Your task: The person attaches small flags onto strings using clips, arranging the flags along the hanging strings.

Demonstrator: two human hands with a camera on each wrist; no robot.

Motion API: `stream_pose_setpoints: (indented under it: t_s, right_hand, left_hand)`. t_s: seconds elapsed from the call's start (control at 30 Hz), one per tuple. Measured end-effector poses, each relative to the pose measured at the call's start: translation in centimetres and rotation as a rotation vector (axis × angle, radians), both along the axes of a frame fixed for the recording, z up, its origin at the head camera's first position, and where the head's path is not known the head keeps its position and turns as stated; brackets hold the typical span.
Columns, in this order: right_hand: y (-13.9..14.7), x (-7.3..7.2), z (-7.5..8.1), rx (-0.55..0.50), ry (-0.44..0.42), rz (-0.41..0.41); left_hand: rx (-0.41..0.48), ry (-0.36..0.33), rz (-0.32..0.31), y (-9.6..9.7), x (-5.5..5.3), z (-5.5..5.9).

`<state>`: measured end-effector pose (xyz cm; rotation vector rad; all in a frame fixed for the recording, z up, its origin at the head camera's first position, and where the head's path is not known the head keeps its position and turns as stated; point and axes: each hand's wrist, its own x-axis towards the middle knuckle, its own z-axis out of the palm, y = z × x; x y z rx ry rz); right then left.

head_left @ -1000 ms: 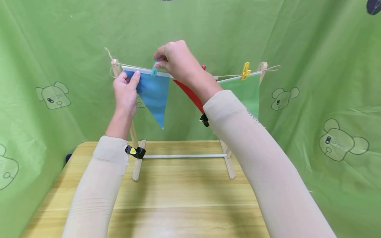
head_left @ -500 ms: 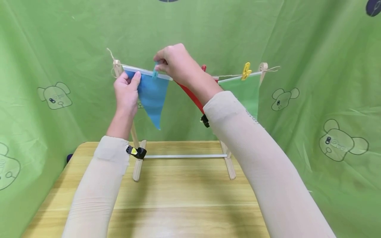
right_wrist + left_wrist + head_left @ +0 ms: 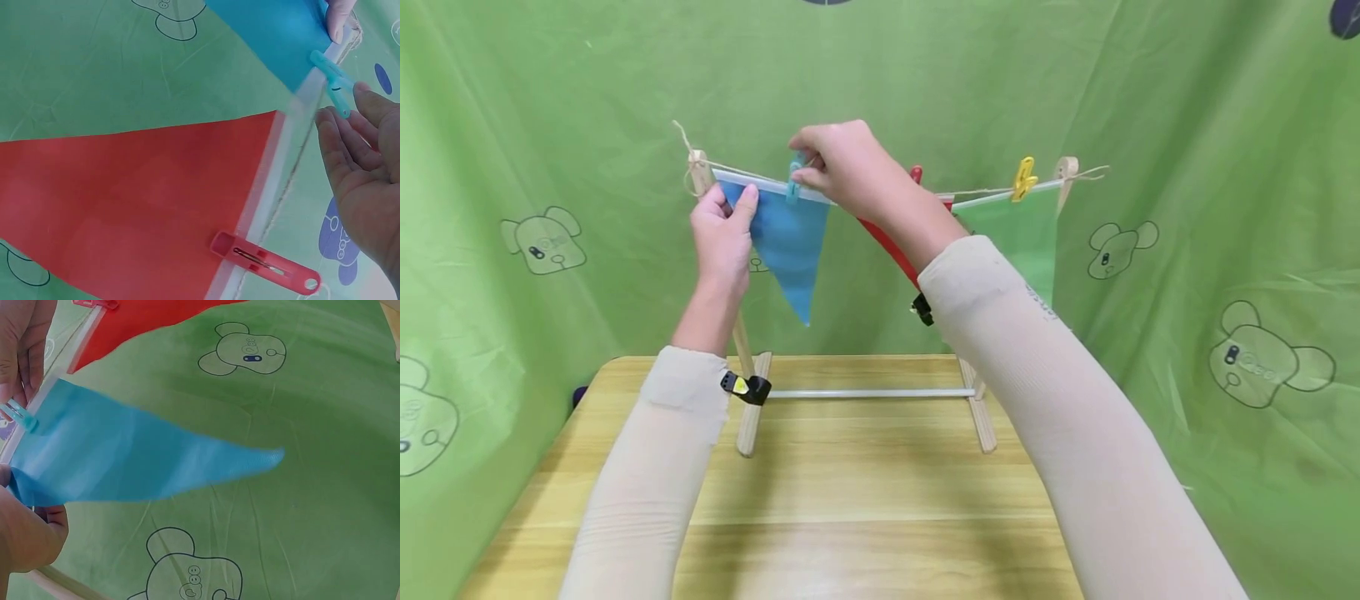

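A blue triangular pennant with a white top edge hangs by the twine at the left of a wooden stand. My left hand pinches its upper left corner, thumb in front. My right hand has thumb and fingers at the handles of a light-blue clothespin, which sits across the white edge. In the right wrist view its handles stand spread between thumb and fingertips. Beside it hangs a red pennant with a red clothespin, largely behind my right arm in the head view.
A green pennant hangs at the right under a yellow clothespin. The twine is tied to two wooden posts. A white rod joins the stand's feet on the wooden table. Green curtain surrounds it.
My right hand has come down slightly, and the fingers have loosened a little around the light-blue clothespin. The tip of the blue pennant has swayed. My left hand keeps its pinch on the corner.
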<state>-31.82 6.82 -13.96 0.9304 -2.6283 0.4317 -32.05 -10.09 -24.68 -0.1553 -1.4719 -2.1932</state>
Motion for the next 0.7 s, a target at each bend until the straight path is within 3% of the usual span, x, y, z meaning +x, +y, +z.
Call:
stream_pose_setpoints:
  t_s: [0.4, 0.7]
  right_hand:
    - [0.9, 0.3, -0.3, -0.063, -0.018, 0.013]
    - [2.4, 1.4, -1.3, -0.169, -0.007, 0.004]
  left_hand:
    - [0.000, -0.028, -0.023, 0.0, 0.2, -0.3]
    - [-0.072, -0.124, -0.023, 0.1, 1.0, -1.3]
